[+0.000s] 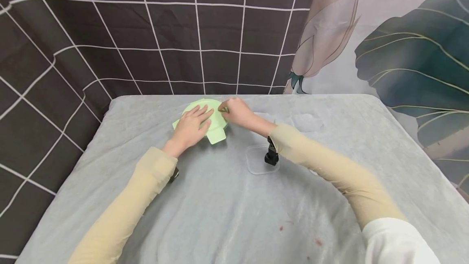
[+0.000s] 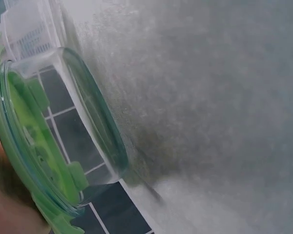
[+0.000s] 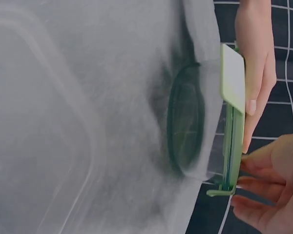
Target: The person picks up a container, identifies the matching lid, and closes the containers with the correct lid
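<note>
A round glass food container [image 3: 188, 122] with a light green lid [image 1: 199, 111] stands near the back of the table. Its clear wall [image 2: 71, 112] shows in the left wrist view. One green locking flap [image 1: 216, 135] sticks out at the front of the lid. My left hand [image 1: 189, 128] rests on the lid's top, fingers spread and straight. At the lid's right edge, my right hand [image 1: 238, 112] has curled fingers and pinches the rim between thumb and fingertips. In the right wrist view, another small flap [image 3: 219, 193] juts out beside these fingers.
A clear, rounded square plastic lid [image 1: 258, 166] lies under my right wrist. Another clear plastic piece [image 1: 307, 122] lies farther right. A clear plastic box [image 2: 31, 29] shows beside the container. Grey cloth covers the table [image 1: 205, 215], and a dark checked curtain [image 1: 172, 31] hangs behind.
</note>
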### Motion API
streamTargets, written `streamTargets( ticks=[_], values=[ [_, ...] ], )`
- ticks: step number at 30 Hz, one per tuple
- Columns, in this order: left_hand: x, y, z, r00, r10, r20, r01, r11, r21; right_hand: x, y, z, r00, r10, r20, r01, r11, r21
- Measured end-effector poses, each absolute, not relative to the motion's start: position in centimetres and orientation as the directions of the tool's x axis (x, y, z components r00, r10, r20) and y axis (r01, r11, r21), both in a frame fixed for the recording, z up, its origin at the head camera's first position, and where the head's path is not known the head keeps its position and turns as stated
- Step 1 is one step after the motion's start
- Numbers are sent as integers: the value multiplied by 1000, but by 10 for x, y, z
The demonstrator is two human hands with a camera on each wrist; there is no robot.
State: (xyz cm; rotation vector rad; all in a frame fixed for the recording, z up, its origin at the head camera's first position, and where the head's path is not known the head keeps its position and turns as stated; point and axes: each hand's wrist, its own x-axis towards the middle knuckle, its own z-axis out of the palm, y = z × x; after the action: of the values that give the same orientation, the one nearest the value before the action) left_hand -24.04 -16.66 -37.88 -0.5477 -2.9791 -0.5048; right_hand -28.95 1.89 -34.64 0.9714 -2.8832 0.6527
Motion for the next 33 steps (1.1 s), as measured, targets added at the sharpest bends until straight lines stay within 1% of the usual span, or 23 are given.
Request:
streamTargets(
  ticks=[4, 9, 15, 19, 23, 27, 33],
  values=[
    [-240, -167, -377, -927, 353, 127, 375, 876, 303, -282, 29, -347, -749, -639, 176, -657, 679, -328],
    [-241, -168, -377, -922, 359, 145, 387, 872, 299, -269, 37, -349, -658, -719, 224, -749, 596, -289],
    [-242, -170, -380, -916, 368, 157, 400, 866, 300, -257, 40, -353, -576, -783, 236, -812, 514, -276],
    [-242, -171, -382, -911, 378, 165, 412, 858, 307, -253, 39, -354, -529, -821, 216, -843, 477, -249],
    [-244, -173, -385, -905, 389, 172, 425, 848, 316, -251, 37, -355, -507, -843, 183, -858, 472, -201],
    [-246, -176, -386, -895, 405, 188, 446, 831, 332, -250, 34, -357, -509, -844, 169, -859, 487, -157],
    [-246, -179, -386, -877, 424, 227, 480, 806, 346, -250, 30, -358, -499, -842, 207, -866, 475, -157]
  ],
)
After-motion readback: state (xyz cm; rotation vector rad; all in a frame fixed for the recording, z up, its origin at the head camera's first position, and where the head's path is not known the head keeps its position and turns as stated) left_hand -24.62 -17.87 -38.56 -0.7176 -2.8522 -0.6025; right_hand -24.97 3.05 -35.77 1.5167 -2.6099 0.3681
